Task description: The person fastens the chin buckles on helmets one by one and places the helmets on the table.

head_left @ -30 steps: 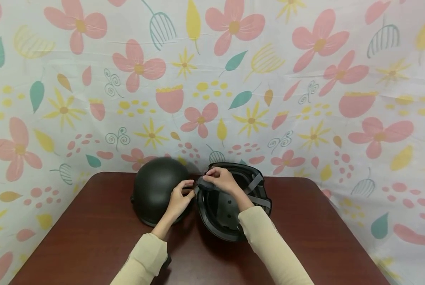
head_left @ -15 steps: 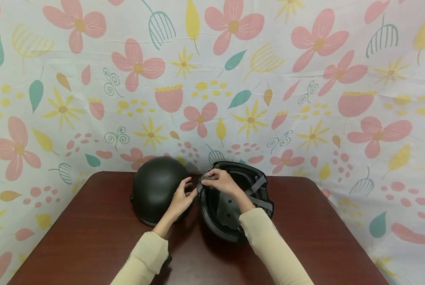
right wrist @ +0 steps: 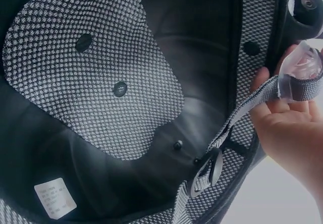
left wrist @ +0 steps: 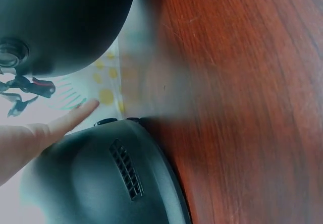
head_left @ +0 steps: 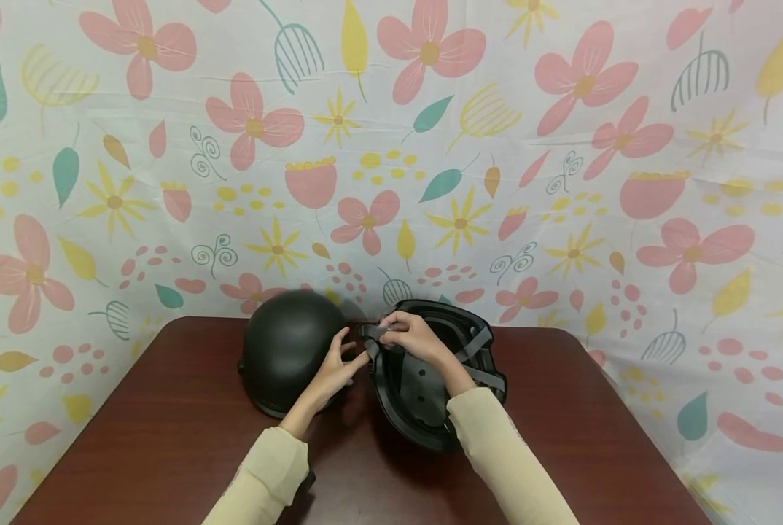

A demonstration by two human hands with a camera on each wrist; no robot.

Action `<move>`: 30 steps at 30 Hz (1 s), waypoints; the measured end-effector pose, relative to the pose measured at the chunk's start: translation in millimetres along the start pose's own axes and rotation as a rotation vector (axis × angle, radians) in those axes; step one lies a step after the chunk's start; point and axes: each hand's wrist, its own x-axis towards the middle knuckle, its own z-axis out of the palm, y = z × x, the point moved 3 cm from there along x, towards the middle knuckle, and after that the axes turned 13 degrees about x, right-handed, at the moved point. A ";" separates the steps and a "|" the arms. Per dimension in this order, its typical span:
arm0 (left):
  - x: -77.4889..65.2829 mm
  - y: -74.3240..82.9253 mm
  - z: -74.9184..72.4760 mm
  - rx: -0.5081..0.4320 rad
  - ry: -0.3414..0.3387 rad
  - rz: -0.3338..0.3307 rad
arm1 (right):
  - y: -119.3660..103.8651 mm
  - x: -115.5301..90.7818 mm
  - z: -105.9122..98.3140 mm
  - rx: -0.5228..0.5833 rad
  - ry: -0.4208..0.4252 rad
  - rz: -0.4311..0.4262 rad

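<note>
A black helmet (head_left: 424, 430) lies overturned, its padded inside (right wrist: 101, 72) facing up. At its left rim my right hand (head_left: 414, 339) pinches a grey chin strap (right wrist: 252, 100), which carries a clear plastic piece (right wrist: 298, 70). My left hand (head_left: 332, 372) reaches between this helmet and a second black helmet (head_left: 293, 350), which sits dome up on the left. The left thumb points to the strap at the rim, while the forefinger stretches out apart from it. Black buckle parts (left wrist: 30, 88) hang near the overturned helmet in the left wrist view.
Both helmets sit near the back edge of a reddish-brown wooden table (head_left: 142, 437). Close behind it hangs a white floral cloth (head_left: 391, 146). Other grey straps (head_left: 486, 378) cross the right side of the overturned helmet.
The overturned helmet has shifted slightly right. The strap at my right hand has turned, so a loop now shows left of the fingers. My left hand has edged right, its thumb following the rim.
</note>
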 end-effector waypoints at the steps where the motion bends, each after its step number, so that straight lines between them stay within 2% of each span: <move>1: 0.5 -0.7 0.3 -0.014 -0.012 -0.007 | 0.5 0.0 -0.4 0.008 0.002 0.002; 10: 2.2 -8.7 1.0 -0.133 -0.121 -0.039 | 4.2 1.0 0.3 0.047 -0.024 -0.013; 14: 3.2 -10.0 2.2 -0.194 -0.176 -0.012 | 3.7 0.2 1.4 0.066 -0.040 -0.025; 21: 3.4 -5.8 3.5 -0.271 -0.262 0.074 | 2.2 -0.9 2.6 0.115 -0.082 -0.030; 24: 3.3 -5.4 3.5 -0.266 -0.262 0.079 | 2.7 -1.3 2.8 0.132 -0.106 -0.039; 30: 3.9 -2.7 2.0 -0.208 -0.160 0.099 | 1.0 -2.2 3.2 0.114 -0.134 -0.056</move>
